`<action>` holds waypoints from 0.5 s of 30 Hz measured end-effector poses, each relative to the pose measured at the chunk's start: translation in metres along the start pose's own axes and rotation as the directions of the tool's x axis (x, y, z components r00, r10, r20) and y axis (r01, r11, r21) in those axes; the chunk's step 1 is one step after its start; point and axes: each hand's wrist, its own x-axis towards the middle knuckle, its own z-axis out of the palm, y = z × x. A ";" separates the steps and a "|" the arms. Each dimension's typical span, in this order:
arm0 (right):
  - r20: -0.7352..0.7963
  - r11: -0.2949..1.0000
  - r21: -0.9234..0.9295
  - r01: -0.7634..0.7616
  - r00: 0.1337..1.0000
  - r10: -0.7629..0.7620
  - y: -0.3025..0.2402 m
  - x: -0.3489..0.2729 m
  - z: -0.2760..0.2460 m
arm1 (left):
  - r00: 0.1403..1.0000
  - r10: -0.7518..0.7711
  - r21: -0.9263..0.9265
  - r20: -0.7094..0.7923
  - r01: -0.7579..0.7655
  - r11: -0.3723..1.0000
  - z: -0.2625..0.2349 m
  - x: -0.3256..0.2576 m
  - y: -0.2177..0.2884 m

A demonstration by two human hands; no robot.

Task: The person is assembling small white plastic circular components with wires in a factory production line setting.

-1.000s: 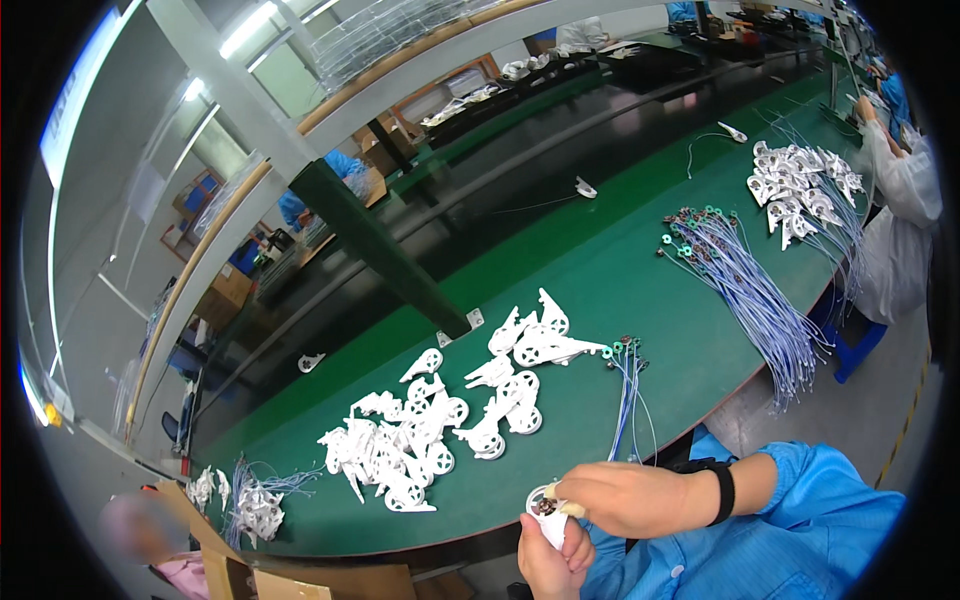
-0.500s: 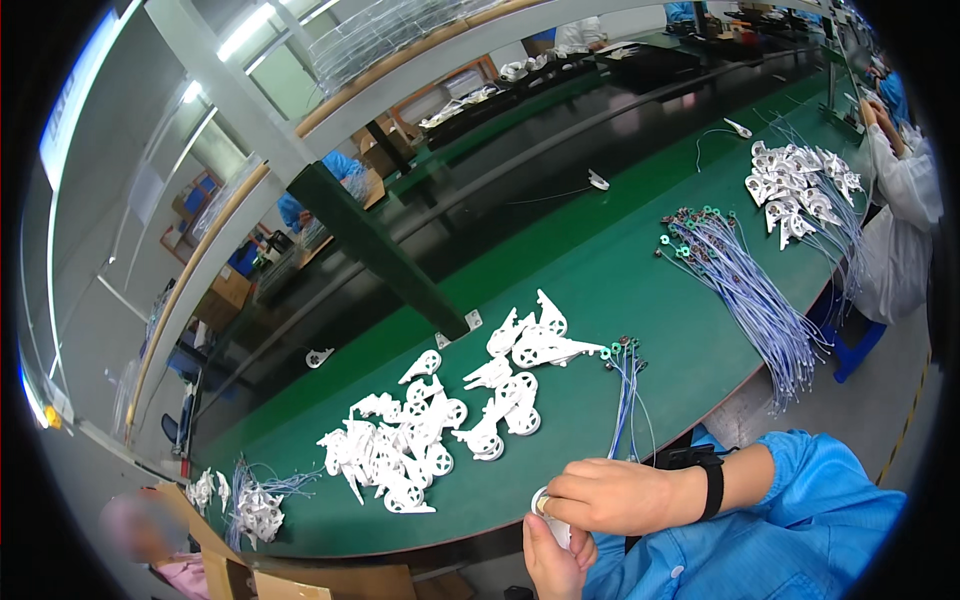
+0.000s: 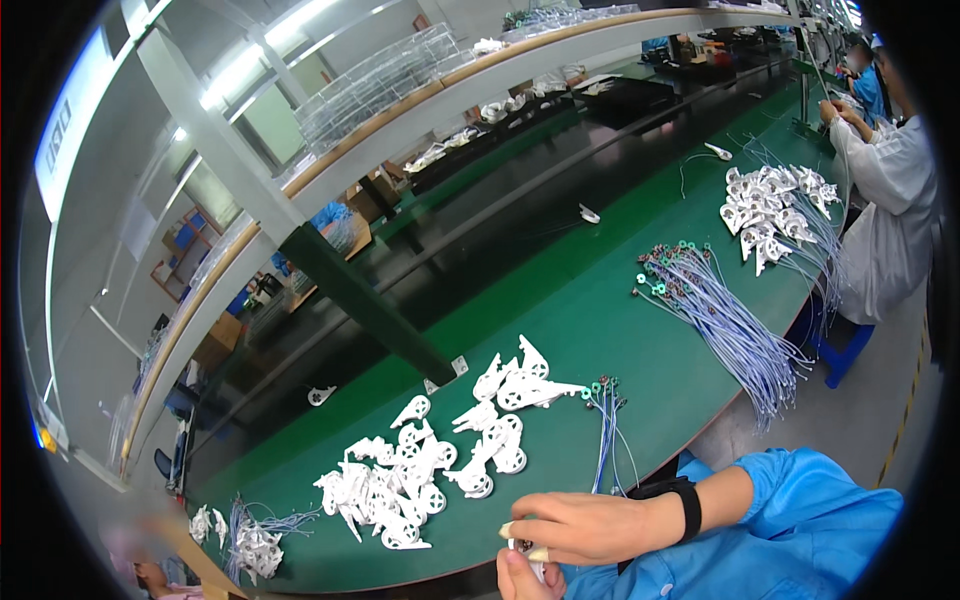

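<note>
Close to the table's front edge, at the bottom of the view, both my hands are closed round a small white plastic part (image 3: 538, 571). My right hand (image 3: 605, 522) reaches over it from the right, with pale covers on its fingertips and a black band at the wrist. Under it, my left hand (image 3: 522, 580) pinches the part with thumb and fingers; its lower portion is cut off by the frame. Most of the part is hidden by fingers. Just beyond my right hand lies a small bunch of thin blue-white wires (image 3: 606, 430) with green and dark ring ends.
White plastic housings (image 3: 385, 485) lie piled on the green table (image 3: 590, 300). Rightward are a large wire bundle (image 3: 720, 320) and more white parts (image 3: 775, 205), near a co-worker in white (image 3: 880, 190). A dark green post (image 3: 370, 305) rises from the table. A cardboard box (image 3: 205, 565) stands lower left.
The view has tilted, so the table's things sit lower in the picture. My hands have shifted a little left and down, and the right fingers have changed position on the white part.
</note>
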 end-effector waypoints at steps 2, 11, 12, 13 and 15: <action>0.289 0.997 0.067 -0.046 0.957 0.025 0.010 0.005 0.001 | 0.997 -0.069 0.040 0.017 0.068 0.997 -0.005 -0.005 0.013; -0.264 0.723 0.555 -0.411 0.738 0.621 0.114 0.088 -0.079 | 0.753 0.537 -0.035 -0.381 -0.592 0.805 -0.050 -0.005 0.037; -0.318 0.703 0.597 -0.387 0.690 0.650 0.120 0.075 -0.091 | 0.720 0.590 -0.034 -0.365 -0.644 0.765 -0.049 -0.002 0.036; -0.407 0.757 0.468 -0.457 0.648 0.643 0.132 0.060 -0.099 | 0.723 0.588 -0.041 -0.363 -0.643 0.765 -0.047 0.004 0.033; -0.421 0.749 0.412 -0.519 0.620 0.662 0.142 0.020 -0.105 | 0.819 0.486 0.103 -0.305 -0.479 0.872 -0.045 0.011 0.024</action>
